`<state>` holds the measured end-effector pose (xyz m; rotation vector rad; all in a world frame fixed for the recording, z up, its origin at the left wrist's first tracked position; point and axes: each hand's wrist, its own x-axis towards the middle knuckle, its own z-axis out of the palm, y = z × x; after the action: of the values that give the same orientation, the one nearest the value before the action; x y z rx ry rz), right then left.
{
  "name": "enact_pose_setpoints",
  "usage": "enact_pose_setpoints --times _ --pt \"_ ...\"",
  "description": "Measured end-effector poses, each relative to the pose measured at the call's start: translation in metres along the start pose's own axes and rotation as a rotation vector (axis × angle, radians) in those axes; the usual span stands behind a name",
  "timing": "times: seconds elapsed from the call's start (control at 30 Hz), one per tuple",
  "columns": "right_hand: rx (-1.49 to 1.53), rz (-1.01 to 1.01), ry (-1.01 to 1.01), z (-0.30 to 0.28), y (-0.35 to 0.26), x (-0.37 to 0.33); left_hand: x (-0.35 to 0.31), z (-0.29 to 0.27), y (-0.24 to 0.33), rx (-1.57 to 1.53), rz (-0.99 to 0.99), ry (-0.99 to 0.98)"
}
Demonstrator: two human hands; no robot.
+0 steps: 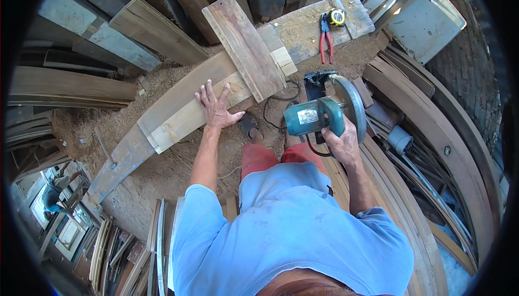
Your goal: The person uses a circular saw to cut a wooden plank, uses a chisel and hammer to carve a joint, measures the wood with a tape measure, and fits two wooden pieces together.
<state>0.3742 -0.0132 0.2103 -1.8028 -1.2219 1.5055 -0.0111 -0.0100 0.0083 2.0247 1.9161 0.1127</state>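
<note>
My right hand [342, 138] is wrapped round the handle of a teal circular saw [307, 116], held up in the air to the right of the workbench, apart from the wood. The saw's round guard and black base face away from me. My left hand [216, 105], fingers spread, rests flat on a pale wooden board [186, 118]. That board lies along a wider brown plank on the bench. Across them both sits a shorter reddish-brown board [246, 47], just beyond my left hand.
Red-handled pliers [326, 39] and a yellow tape measure [336, 17] lie at the far end of the sawdust-covered bench [303, 28]. Timber stacks stand on all sides. A power cord trails near my feet. Another person [54, 193] is at the far left.
</note>
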Motion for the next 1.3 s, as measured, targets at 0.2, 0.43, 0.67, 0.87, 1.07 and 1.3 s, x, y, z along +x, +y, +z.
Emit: enact_pose_setpoints --times 0.2,0.43,0.67,0.87,1.07,1.3 --pt "0.04 0.024 -0.007 0.0 0.006 0.005 -0.001 0.003 -0.002 -0.005 0.03 0.042" --pt "0.017 -0.05 -0.044 0.01 0.012 0.015 0.0 0.002 0.0 -0.009 0.003 0.006" --pt "0.018 -0.026 -0.085 0.02 0.008 0.02 -0.001 0.002 -0.001 -0.011 0.009 0.013" --pt "0.048 -0.016 -0.07 0.02 0.008 0.015 -0.001 0.002 0.0 -0.003 0.003 0.009" --pt "0.054 0.037 -0.082 0.018 0.008 0.01 0.0 0.001 0.0 0.002 0.01 0.014" --pt "0.06 0.015 -0.102 0.025 0.009 0.013 0.0 0.001 0.001 0.015 0.005 0.013"
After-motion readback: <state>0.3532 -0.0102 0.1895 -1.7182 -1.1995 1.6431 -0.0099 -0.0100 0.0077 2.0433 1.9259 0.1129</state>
